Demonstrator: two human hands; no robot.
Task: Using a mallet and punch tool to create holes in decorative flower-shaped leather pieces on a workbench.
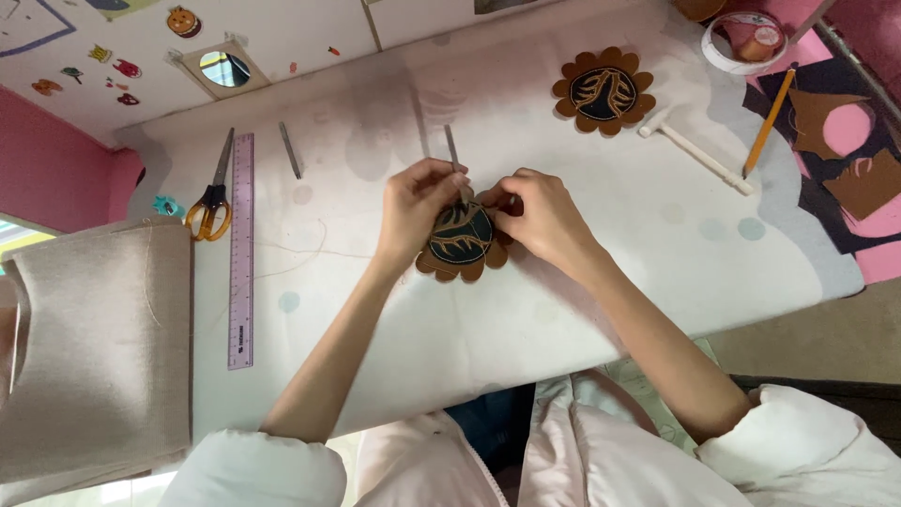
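Note:
A brown flower-shaped leather piece point(462, 242) with a dark round centre and a tan branch pattern lies on the white table point(582, 300) in the middle. My left hand point(419, 201) pinches its upper left edge, close to a thin metal tool point(452, 147). Fingers of my right hand point(542, 215) press on its upper right edge. Both hands touch the piece; what lies between the fingertips is hidden.
A second flower piece point(603, 91) lies at the back. A white mallet point(699, 156), a pencil point(770, 122), leather scraps point(868, 183) and a tape roll point(743, 39) are to the right. At left lie a purple ruler point(242, 249), yellow-handled scissors point(212, 199), a metal rod point(290, 149) and beige fabric point(94, 347).

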